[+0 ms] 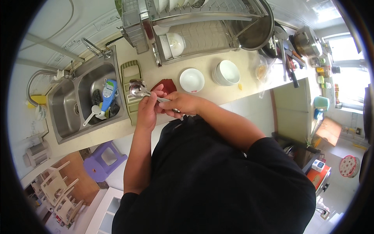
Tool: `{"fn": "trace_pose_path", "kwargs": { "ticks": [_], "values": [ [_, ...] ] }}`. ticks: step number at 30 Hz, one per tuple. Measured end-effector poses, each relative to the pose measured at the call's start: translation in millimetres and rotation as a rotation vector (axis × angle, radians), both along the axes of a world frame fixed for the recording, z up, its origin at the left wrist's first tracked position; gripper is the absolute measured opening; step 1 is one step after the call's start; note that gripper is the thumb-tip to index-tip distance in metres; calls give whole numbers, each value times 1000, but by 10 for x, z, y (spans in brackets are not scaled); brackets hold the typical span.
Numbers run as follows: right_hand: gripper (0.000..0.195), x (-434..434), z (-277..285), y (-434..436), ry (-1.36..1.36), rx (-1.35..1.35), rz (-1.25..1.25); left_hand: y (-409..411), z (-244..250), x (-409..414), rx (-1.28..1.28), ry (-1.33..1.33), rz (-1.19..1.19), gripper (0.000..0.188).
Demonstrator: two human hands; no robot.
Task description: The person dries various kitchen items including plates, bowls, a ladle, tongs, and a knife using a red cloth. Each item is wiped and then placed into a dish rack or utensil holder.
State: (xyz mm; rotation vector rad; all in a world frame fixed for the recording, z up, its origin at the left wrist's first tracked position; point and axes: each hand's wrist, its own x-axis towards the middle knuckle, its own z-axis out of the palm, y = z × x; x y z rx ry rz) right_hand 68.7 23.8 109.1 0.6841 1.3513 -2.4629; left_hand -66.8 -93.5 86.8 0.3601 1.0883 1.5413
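Note:
Several metal spoons lie bunched between my hands, their shiny bowls pointing left over the green plastic rack. My left hand grips them near the necks with the thumb on top. Around the handles, my right hand is closed with its thumb pressed along them. The exact number of spoons is hidden by the fingers. Just beyond my hands, a dark red cloth rests on the counter, partly covered by my fingers. To its right are a white bowl and a stack of white bowls.
At left, a double steel sink contains a blue bottle, a white scoop and a dark scouring pad. The green plastic rack borders it. Behind stands a metal dish rack. A purple stool stands below the counter.

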Motion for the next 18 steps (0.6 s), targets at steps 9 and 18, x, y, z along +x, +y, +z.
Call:
{"fn": "trace_pose_path", "kwargs": {
  "ticks": [9, 18],
  "values": [
    [27, 797, -8, 324, 28, 729, -303, 98, -125, 164, -62, -157, 105, 24],
    [37, 2114, -674, 1384, -696, 959, -844, 14, -263, 207, -224, -139, 146, 23]
  ]
}}
